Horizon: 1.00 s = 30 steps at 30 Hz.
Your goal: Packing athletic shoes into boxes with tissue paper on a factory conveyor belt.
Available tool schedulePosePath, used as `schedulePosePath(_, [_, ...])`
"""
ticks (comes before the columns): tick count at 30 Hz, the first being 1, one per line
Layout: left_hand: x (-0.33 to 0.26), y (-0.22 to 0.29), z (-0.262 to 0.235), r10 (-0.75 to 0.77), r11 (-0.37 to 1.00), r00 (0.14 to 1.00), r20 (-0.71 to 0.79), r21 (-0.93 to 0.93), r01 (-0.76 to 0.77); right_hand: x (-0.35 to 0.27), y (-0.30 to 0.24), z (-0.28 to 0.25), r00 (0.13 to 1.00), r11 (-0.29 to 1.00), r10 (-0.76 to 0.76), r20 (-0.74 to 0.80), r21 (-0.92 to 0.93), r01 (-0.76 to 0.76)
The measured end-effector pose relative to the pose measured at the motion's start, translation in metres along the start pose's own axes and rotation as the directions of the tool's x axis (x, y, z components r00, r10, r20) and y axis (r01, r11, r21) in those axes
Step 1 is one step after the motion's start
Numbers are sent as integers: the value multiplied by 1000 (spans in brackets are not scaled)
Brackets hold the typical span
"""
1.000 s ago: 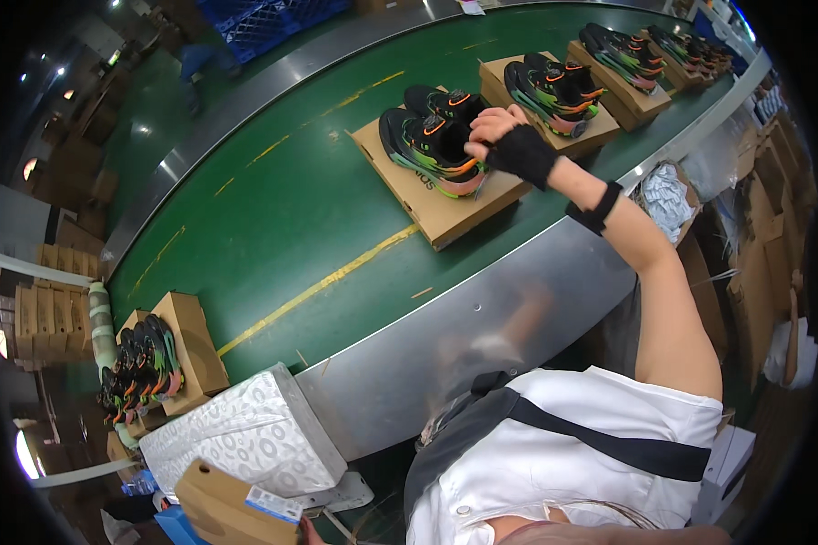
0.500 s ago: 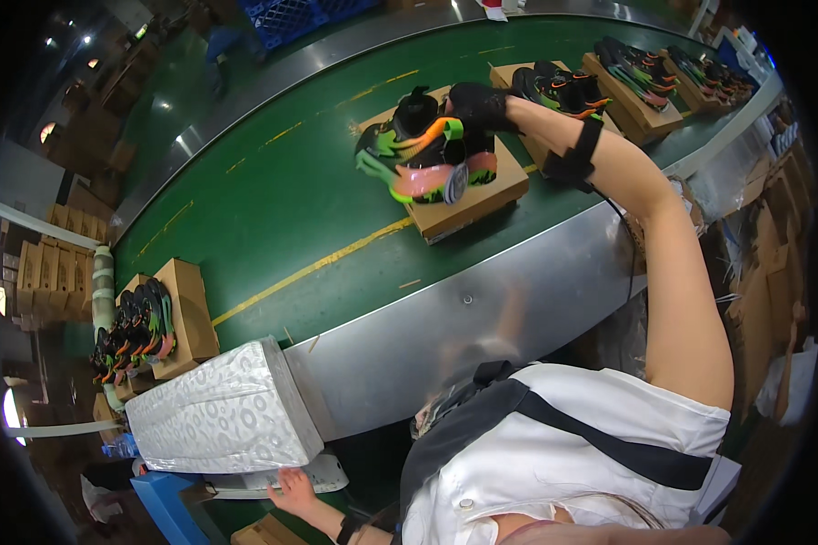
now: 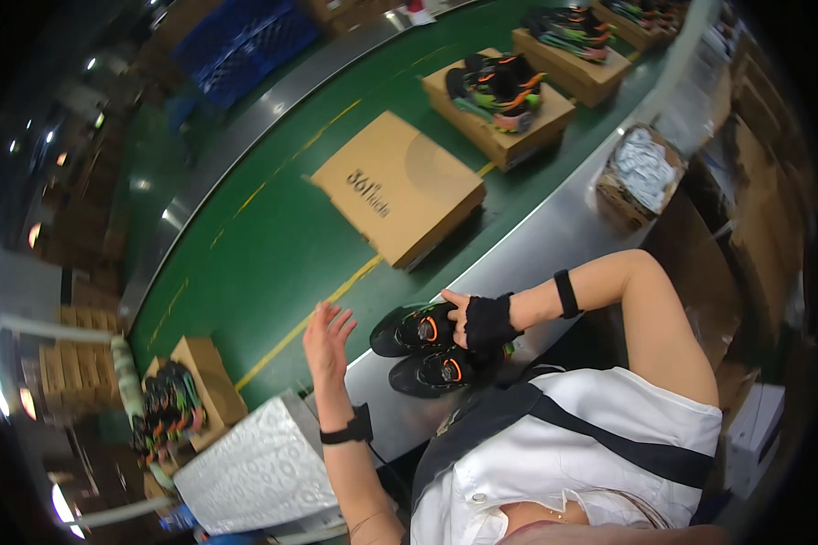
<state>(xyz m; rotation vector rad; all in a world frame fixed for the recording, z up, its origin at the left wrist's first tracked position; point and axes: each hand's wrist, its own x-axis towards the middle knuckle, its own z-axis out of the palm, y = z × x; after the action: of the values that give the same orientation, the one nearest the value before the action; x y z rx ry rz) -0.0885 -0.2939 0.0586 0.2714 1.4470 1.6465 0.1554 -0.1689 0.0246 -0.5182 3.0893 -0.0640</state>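
The shoes point(image 3: 432, 365) are being gripped by the right hand point(image 3: 480, 321), apparently to keep them paired. The left hand point(image 3: 327, 339) is being held open

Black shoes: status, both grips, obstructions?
Left grip open, empty. Right grip at black shoes, closure unclear. Pair side by side over metal ledge. Cardboard box beyond, not blocking.

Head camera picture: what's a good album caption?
Right hand in fingerless glove touching black sneakers on a metal ledge, left hand open, brown shoebox on green conveyor belt.
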Motion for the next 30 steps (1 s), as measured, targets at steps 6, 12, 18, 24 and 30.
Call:
schedulePosePath(6, [121, -45, 51, -202, 918, 979, -30, 344, 200, -23, 23, -41, 903, 796, 429, 7, 470, -382])
schedulePosePath(12, [117, -12, 116, 58, 851, 984, 166, 508, -136, -11, 71, -37, 559, 687, 717, -416, 288, -667])
schedulePosePath(18, [54, 37, 158, 615, 252, 749, 249, 838, -485, 49, 73, -27, 340, 439, 885, -317, 811, -387])
schedulePosePath(24, [56, 31, 77, 566, 157, 813, 138, 950, -271, 15, 86, -56, 98, 430, 892, -440, 896, 112])
schedulePosePath(30, [75, -37, -111, 223, 717, 969, 105, 656, -236, -83, 102, -7, 264, -455, 885, 385, 589, 668])
